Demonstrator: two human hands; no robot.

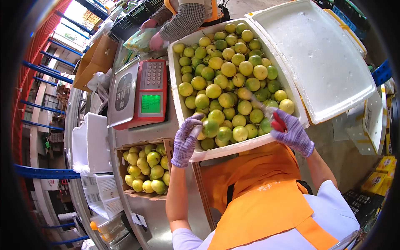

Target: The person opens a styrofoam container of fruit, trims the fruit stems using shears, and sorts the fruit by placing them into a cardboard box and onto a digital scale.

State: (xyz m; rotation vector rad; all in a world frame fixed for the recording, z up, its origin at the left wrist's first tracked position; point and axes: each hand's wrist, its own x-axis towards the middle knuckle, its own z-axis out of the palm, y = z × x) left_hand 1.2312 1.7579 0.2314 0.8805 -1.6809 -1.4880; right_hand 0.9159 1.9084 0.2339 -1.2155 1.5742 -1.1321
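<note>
Two lots of round yellow-green fruits (225, 100) lie before me, one in a small cardboard carton (169, 146) and a bigger one filling a white foam box (239, 146). Furthest left stands a white foam piece (96, 141), with a white plastic crate (98, 193) just below it in my view. Next comes an open brown cardboard box (96, 60), then a red scale (156, 83) on the metal table (181, 200), its screen lit green. Beyond it another person (183, 25), in checked sleeves, has hold of a plastic bag (139, 40).

The carton sits nearer me than the scale. Just right of it my left hand (184, 141), in a purple-and-white glove, is at the foam box's near left corner, fingers curled inward beside the fruits; I cannot tell whether they pinch anything.

Over the box's right part, my right hand (293, 134), gloved alike, has its fingers closed round a red-handled tool (278, 121). Its far end is a blur pointing left over the fruits. To the right, a white foam lid (323, 58) lies beside the box, inner side up, and yellow packages (377, 181) sit lower down.
</note>
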